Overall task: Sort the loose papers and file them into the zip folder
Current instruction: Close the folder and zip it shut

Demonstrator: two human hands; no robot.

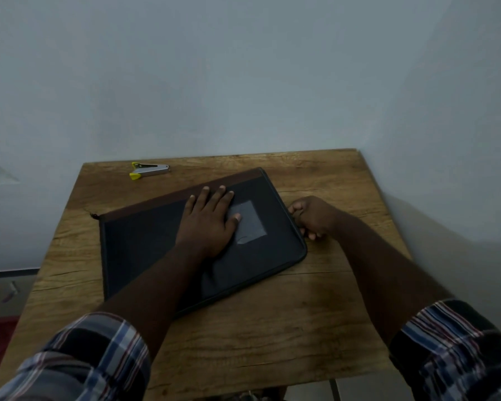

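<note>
1. The left hand (209, 219) lies flat, fingers spread wide, pressing the black zip folder (145, 244) at frame centre.
2. The right hand (313, 217) curls its fingers, pinching the folder's right edge.
3. A stapler (148, 170) sits upper left on the wooden table (272, 342), against a grey wall (243, 82).

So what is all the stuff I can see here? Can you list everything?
Flat zip folder of dark fabric with a brown strip: one, black and brown, lying slantwise in the middle of the table.
Clear label pocket: one, greyish, on the folder's front.
Small metal stapler with yellow ends: one, silver and yellow, near the table's far left corner, apart from the folder.
Wooden table: one, brown grained wood, against the wall.
Wall: pale grey, behind the table.
Loose papers: none visible.
Left hand: flat on the folder, fingers spread.
Right hand: fingers curled at the folder's right edge.
Checked sleeves: two, blue, white and dark, rolled up.
</note>
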